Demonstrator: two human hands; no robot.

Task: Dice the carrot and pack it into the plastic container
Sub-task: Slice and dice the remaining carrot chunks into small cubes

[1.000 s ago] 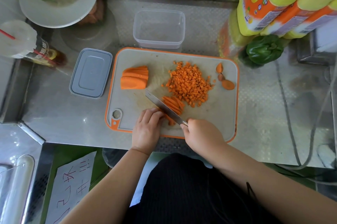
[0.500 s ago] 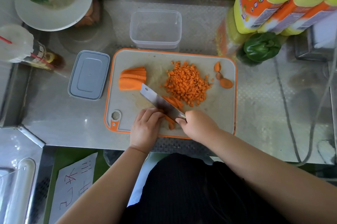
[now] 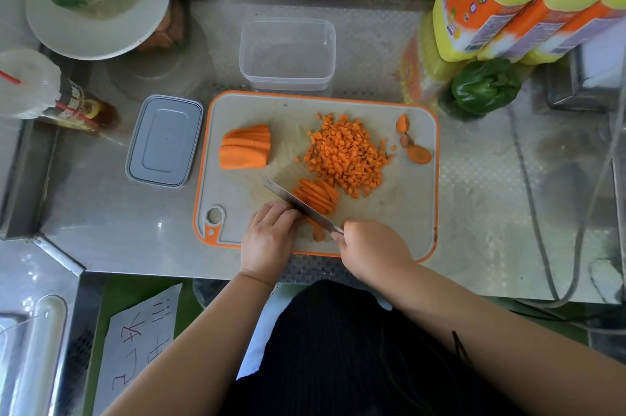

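Low centre of the frame, the right hand (image 3: 371, 248) grips the knife (image 3: 298, 204) across the carrot strips (image 3: 316, 195) that the curled left hand (image 3: 269, 236) pins, so fingertips should stay tucked back; plastic container (image 3: 287, 54) sits empty above.

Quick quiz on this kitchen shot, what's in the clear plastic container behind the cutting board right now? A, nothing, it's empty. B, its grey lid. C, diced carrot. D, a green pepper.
A: the clear plastic container shows only its bare bottom, the diced carrot is piled on the cutting board, and the grey lid lies on the counter to the board's left.
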